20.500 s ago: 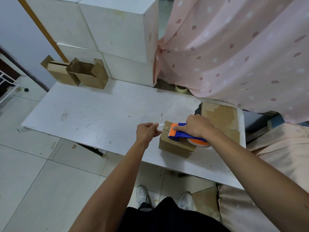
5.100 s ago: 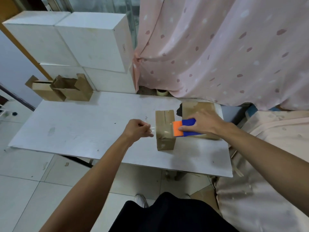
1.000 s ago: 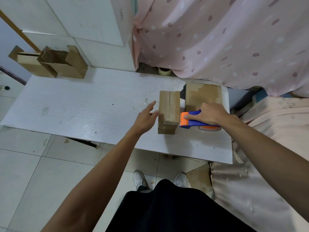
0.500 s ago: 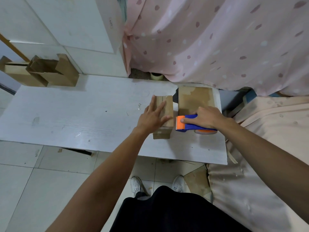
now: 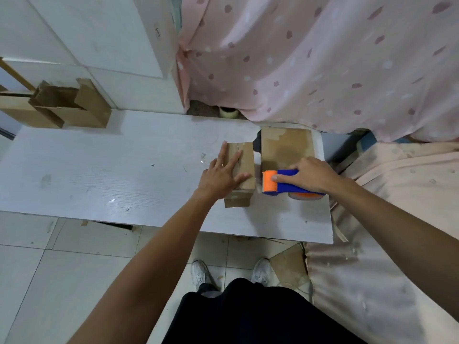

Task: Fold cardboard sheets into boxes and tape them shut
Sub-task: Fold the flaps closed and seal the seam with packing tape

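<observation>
A pink spotted curtain (image 5: 323, 58) hangs across the back right, with tall white cartons (image 5: 99, 33) stacked to its left. Below them runs a long white surface (image 5: 111, 170), and a pale cloth (image 5: 372, 244) drapes over something at its right end. At the far left corner of the surface stand two open cardboard boxes (image 5: 69, 108) with their flaps up. Near the right end lies a stack of flat cardboard sheets (image 5: 285, 145).

Just left of that stack, close to the front edge, sits the folded cardboard box (image 5: 248, 160), its top flaps closed with the seam running away from the person. The left hand (image 5: 218, 176) lies flat on the box top, its grip apart, with straight, spread fingers pressing the flaps down. The right hand (image 5: 311, 173) has its grip clamped round the blue tape dispenser (image 5: 285, 186), whose orange end sits just beside the box's right side. Whether it touches cannot be told.

A small tape roll (image 5: 228, 112) rests at the curtain's hem behind the surface.
</observation>
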